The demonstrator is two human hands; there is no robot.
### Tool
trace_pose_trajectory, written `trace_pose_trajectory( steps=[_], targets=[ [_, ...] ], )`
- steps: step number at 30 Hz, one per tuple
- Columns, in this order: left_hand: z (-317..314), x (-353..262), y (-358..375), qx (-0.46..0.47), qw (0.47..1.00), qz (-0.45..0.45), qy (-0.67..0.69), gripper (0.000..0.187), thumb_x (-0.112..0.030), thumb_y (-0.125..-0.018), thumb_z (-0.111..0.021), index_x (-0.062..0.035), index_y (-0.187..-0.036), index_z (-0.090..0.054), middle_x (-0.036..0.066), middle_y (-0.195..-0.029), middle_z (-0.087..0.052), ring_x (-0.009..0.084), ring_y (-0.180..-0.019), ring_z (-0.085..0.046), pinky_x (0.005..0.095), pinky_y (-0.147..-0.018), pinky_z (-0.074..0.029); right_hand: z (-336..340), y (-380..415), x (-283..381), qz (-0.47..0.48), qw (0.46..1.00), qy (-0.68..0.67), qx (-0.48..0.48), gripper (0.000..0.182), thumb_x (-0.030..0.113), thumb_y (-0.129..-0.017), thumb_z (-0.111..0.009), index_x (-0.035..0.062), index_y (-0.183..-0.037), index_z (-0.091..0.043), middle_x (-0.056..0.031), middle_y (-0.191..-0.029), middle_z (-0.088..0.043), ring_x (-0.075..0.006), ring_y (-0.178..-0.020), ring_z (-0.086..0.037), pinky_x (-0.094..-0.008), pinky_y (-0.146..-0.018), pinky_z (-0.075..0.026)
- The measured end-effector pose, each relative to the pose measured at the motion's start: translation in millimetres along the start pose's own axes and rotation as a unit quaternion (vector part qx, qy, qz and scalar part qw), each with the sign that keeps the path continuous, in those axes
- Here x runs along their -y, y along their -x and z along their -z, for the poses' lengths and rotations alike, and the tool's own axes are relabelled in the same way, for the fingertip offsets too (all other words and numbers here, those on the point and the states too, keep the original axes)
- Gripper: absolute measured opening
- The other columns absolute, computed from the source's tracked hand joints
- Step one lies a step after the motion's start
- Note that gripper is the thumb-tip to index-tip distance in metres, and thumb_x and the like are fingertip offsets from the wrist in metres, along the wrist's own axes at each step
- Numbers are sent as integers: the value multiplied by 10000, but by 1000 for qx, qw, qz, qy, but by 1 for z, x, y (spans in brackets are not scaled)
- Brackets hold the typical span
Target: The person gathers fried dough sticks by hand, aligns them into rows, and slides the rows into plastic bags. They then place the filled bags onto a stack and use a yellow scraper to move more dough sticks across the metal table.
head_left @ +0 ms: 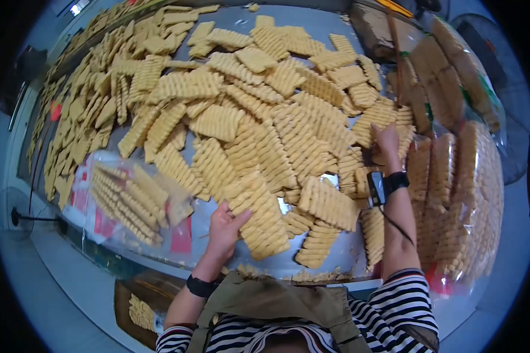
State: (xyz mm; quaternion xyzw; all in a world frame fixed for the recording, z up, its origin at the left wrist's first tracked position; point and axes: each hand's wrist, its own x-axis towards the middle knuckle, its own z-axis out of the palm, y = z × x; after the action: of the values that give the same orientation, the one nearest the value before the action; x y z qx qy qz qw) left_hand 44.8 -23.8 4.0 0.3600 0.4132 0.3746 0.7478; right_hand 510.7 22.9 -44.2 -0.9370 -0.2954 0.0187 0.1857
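My left hand [225, 228] is closed on the edge of a long, pale yellow ridged biscuit slab [258, 219], its thumb lying on top. The slab is tilted over the front of a big heap of similar slabs [288, 129]. Further away on the right, my right hand [386, 144] pinches the edge of another ridged biscuit slab [371, 122] in the heap. Some of its fingers are hidden. A black wrist device [386, 185] with a dangling cord sits on my right wrist.
Clear bags of stacked slabs [459, 200] stand along the right side. An open plastic bag with slabs [129, 200] lies at the left. Crumbs line the front edge of the metal table [312, 275]. A box [136, 312] sits below at the left. Fans stand at both sides.
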Motion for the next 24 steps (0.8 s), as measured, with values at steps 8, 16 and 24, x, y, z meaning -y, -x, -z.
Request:
trace_pose_trajectory(
  steps=[8,16,24],
  targets=[
    [17,-7,25,-28,999,10,-35,425,29,-848,-613,23,-1243,-456,150,-1186,-597,201,-1056,-600,329,-918,-480,10,34,11,74,937,-321,-120,381,126,-760,-686,-44,-1083,-575,-55,-707,-549,-127,-629,-482,-282,-593,-428],
    [53,37,39,-38,996,59,-58,382,17,-868,-602,20,-1228,-473,135,-1178,-608,171,-1045,-604,306,-897,-487,86,137,-18,48,840,-539,-40,233,114,-872,-659,-6,-1064,-605,-33,-972,-631,-83,-841,-556,-251,-750,-464],
    [53,41,33,-26,995,26,-97,316,-6,-882,-603,30,-1176,-492,131,-1151,-614,154,-1030,-600,298,-887,-484,104,244,-60,65,785,-602,128,289,39,-843,-551,-8,-1128,-569,-63,-1080,-586,-119,-956,-536,-258,-840,-434]
  ],
)
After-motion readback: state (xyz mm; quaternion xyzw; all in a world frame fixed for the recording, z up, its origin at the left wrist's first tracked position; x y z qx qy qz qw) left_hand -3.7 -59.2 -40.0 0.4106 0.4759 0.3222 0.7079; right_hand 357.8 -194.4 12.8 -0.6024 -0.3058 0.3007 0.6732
